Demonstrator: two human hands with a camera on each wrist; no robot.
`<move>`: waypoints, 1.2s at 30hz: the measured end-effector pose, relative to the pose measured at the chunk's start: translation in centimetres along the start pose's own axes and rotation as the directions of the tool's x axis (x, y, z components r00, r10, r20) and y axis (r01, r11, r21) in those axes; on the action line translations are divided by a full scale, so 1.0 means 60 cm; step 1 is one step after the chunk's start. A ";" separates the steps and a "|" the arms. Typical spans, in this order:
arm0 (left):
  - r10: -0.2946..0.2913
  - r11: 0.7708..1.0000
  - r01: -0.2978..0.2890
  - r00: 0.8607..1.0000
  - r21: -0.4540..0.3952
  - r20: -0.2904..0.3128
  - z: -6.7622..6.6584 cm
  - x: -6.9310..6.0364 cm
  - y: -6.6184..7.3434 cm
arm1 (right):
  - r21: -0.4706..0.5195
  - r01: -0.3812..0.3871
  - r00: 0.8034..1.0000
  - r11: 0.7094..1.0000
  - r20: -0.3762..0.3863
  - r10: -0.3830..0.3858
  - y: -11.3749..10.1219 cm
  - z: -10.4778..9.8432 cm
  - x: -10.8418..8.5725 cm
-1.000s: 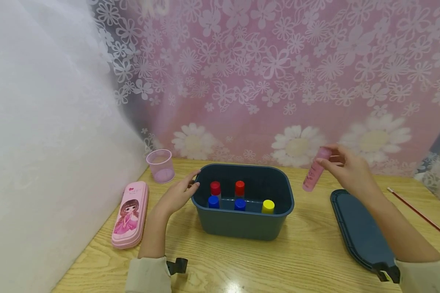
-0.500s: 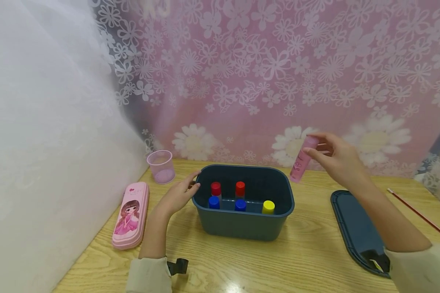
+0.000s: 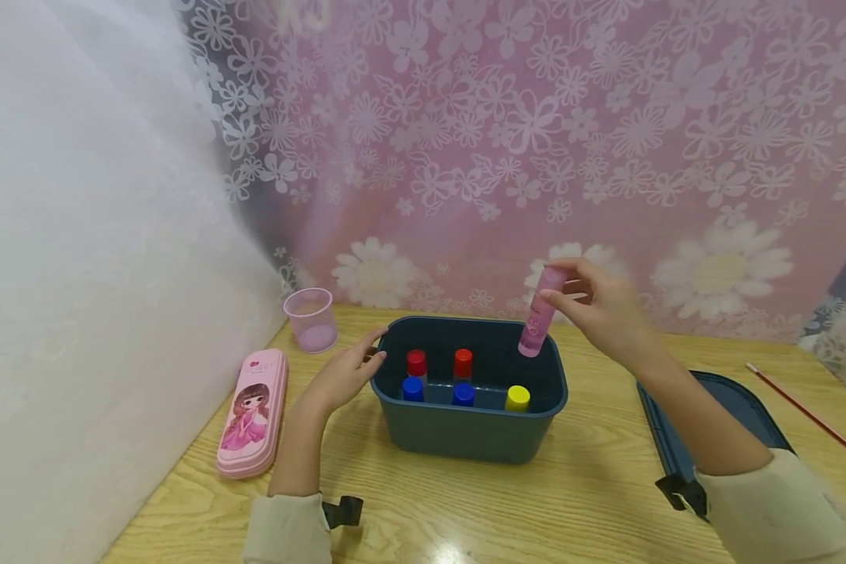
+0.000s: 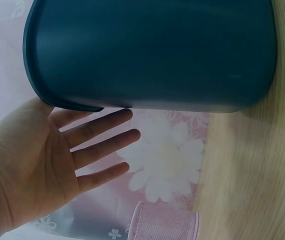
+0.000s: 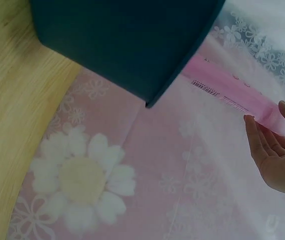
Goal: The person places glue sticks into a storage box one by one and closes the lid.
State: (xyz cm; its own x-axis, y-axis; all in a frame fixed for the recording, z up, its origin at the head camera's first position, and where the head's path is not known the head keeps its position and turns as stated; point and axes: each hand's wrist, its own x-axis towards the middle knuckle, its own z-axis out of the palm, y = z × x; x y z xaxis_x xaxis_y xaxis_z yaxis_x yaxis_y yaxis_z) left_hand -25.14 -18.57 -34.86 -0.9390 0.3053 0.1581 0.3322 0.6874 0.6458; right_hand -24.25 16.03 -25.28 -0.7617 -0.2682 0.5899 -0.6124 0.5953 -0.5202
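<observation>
A slim pink bottle (image 3: 541,313) with printed markings is pinched at its top end by my right hand (image 3: 599,313). It tilts, with its lower end over the back right of a dark blue-green bin (image 3: 465,435); the right wrist view shows a barcode on the pink bottle (image 5: 217,85). My left hand (image 3: 341,380) rests at the bin's left rim. In the left wrist view that hand (image 4: 37,165) has its fingers stretched beside the bin wall, the thumb hidden. Inside the bin stand red-capped (image 3: 463,362), blue-capped (image 3: 413,389) and yellow-capped (image 3: 518,398) containers, their lower parts partly hidden.
A pink pencil case (image 3: 254,415) lies left of the bin. Behind it stands a clear pinkish cup (image 3: 312,321). On the right are a dark lid (image 3: 733,399), partly covered by my right forearm, and a thin red stick (image 3: 811,411). A flowered cloth (image 3: 465,157) hangs behind.
My right hand has carried the pink bottle leftward, from above the table on the right to over the bin's right end. The left hand has stayed at the rim.
</observation>
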 end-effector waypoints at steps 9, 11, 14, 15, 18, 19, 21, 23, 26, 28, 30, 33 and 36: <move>0.000 1.000 0.000 1.000 0.007 0.001 0.000 0.000 0.005 | 0.049 0.007 0.999 0.999 0.039 -0.008 0.009 0.038 -0.003; 0.003 1.000 -0.003 1.000 0.006 -0.001 0.000 0.001 0.005 | 0.059 -0.009 0.998 0.998 0.056 0.006 0.013 0.044 -0.006; 0.007 1.000 -0.007 1.000 0.005 -0.002 0.000 0.001 0.004 | 0.062 -0.018 0.998 0.998 0.066 0.014 0.019 0.054 -0.011; 0.007 1.000 -0.007 1.000 0.005 -0.002 0.000 0.002 0.004 | 0.058 -0.016 0.998 0.998 0.065 0.012 0.021 0.058 -0.013; 0.007 1.000 -0.007 1.000 0.005 0.001 0.000 0.002 0.003 | 0.061 -0.035 0.996 0.998 0.085 0.030 0.028 0.067 -0.020; 0.006 1.000 -0.006 1.000 0.005 0.001 0.000 0.002 0.003 | 0.063 -0.046 0.995 0.997 0.095 0.040 0.031 0.071 -0.022; 0.004 1.000 -0.004 1.000 0.006 0.003 0.000 0.002 0.003 | 0.066 -0.070 0.991 0.995 0.115 0.062 0.036 0.077 -0.027; 0.001 1.000 -0.001 1.000 0.005 0.003 0.000 0.001 0.003 | 0.065 -0.084 0.989 0.994 0.129 0.075 0.042 0.083 -0.032; -0.002 1.000 0.002 1.000 0.004 0.003 -0.001 0.001 0.003 | 0.068 -0.086 0.988 0.994 0.138 0.076 0.049 0.092 -0.037; -0.003 1.000 0.003 1.000 0.004 0.002 0.000 0.001 0.002 | 0.073 -0.086 0.987 0.994 0.145 0.074 0.053 0.096 -0.041; -0.004 1.000 0.004 1.000 0.004 0.001 0.000 0.000 0.001 | 0.076 -0.089 0.985 0.993 0.152 0.077 0.055 0.101 -0.045; -0.006 1.000 0.006 1.000 0.004 -0.001 0.000 0.000 0.000 | 0.073 -0.104 0.983 0.992 0.160 0.091 0.058 0.105 -0.050; -0.010 1.000 0.010 1.000 0.002 -0.005 0.000 -0.001 0.000 | 0.050 -0.111 0.982 0.993 0.161 0.101 0.062 0.111 -0.054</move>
State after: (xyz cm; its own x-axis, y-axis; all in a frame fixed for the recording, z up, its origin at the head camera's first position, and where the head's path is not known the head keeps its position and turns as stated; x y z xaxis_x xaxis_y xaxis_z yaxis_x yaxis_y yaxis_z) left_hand -25.10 -18.60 -34.88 -0.9426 0.2955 0.1553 0.3233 0.6920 0.6455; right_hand -25.47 14.07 -33.25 -0.8439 -0.3247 0.4271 -0.5342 0.5825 -0.6127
